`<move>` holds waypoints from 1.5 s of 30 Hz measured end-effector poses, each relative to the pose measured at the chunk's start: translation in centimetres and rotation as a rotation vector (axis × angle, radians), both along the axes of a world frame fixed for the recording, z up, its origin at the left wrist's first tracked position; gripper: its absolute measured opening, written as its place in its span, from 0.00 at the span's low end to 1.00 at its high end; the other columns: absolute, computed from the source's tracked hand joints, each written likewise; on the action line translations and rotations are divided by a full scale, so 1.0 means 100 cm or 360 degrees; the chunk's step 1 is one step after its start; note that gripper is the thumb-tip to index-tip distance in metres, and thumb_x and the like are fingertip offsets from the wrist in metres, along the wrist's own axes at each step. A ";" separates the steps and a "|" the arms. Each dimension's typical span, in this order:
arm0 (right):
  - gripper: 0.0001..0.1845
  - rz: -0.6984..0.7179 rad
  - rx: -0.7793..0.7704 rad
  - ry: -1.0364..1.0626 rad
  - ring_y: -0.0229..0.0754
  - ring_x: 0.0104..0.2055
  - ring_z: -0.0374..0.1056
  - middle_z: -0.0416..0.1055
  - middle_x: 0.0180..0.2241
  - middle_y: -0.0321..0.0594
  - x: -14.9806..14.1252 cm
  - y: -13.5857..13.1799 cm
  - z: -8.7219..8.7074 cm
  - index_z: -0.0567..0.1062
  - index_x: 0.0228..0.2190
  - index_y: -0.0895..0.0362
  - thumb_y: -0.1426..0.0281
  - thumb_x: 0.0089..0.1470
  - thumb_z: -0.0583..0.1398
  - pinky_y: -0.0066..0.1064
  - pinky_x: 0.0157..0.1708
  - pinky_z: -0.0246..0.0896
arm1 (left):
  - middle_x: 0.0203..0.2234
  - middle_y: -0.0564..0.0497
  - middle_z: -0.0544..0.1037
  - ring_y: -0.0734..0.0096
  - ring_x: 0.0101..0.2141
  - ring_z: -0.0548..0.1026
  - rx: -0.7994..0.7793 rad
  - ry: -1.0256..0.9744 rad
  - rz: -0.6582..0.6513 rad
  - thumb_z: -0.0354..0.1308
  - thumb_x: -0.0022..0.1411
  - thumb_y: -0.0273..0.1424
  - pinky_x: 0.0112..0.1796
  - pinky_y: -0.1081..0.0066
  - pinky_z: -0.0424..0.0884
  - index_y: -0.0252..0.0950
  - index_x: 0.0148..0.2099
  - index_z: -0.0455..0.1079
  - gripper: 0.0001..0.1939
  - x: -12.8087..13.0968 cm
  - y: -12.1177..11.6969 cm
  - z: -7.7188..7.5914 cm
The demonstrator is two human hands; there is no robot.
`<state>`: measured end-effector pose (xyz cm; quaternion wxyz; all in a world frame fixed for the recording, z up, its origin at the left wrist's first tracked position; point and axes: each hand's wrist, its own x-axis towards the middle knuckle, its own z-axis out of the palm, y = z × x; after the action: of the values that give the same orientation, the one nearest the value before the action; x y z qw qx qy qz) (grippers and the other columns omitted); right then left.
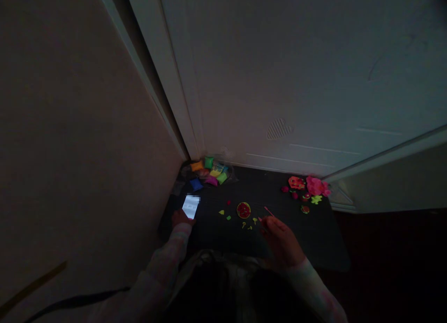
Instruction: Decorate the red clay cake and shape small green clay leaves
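On the left of the dark table, my left hand (179,218) grips the lower end of a phone (191,206) with a lit screen. My right hand (281,239) hovers over the right front part, its fingers pinched together; whatever sits at the fingertips is too small and dim to name. Just beyond it shows a thin pink stick (268,211); I cannot tell whether the hand touches it. Left of this hand lies a round yellow-rimmed clay piece with a red top (243,210). Small yellow clay bits (250,228) and a green bit (228,217) are scattered around it.
Coloured clay packets (211,173) lie in clear plastic at the back left. Pink flower-like clay (317,186) and several small clay figures (305,209) stand at the right. A pale door (279,80) rises behind the table (216,241), with a wall (87,127) at left.
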<state>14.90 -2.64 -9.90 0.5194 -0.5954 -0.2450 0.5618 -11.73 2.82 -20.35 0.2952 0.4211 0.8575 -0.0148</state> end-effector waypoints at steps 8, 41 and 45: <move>0.14 0.0153 -0.0069 0.0142 0.34 0.22 0.61 0.68 0.18 0.33 -0.020 0.004 0.016 0.74 0.18 0.57 0.60 0.27 0.66 0.27 0.25 0.56 | 0.48 0.45 0.68 0.66 0.50 0.64 0.0565 -0.0913 -0.0006 0.40 0.59 0.37 0.48 0.67 0.60 0.34 0.50 0.61 0.21 0.065 0.004 0.077; 0.12 0.0596 0.0152 0.0675 0.38 0.34 0.67 0.74 0.29 0.36 -0.051 0.015 0.067 0.74 0.33 0.54 0.67 0.42 0.62 0.31 0.38 0.58 | 0.39 0.48 0.75 0.62 0.49 0.66 0.1454 -0.3484 0.0244 0.30 0.55 0.51 0.54 0.63 0.51 0.36 0.42 0.70 0.35 0.138 0.002 0.203; 0.10 0.0645 0.0178 0.0690 0.39 0.33 0.68 0.74 0.30 0.37 -0.051 0.014 0.067 0.75 0.32 0.54 0.67 0.44 0.61 0.33 0.38 0.58 | 0.39 0.48 0.75 0.63 0.50 0.65 0.1492 -0.3518 0.0190 0.29 0.55 0.52 0.54 0.63 0.51 0.35 0.44 0.69 0.36 0.139 0.002 0.207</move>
<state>9.83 -1.23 -3.16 0.4689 -0.3709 -0.2728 0.7538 2.21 2.97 0.37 0.6894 0.2322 0.0809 0.6814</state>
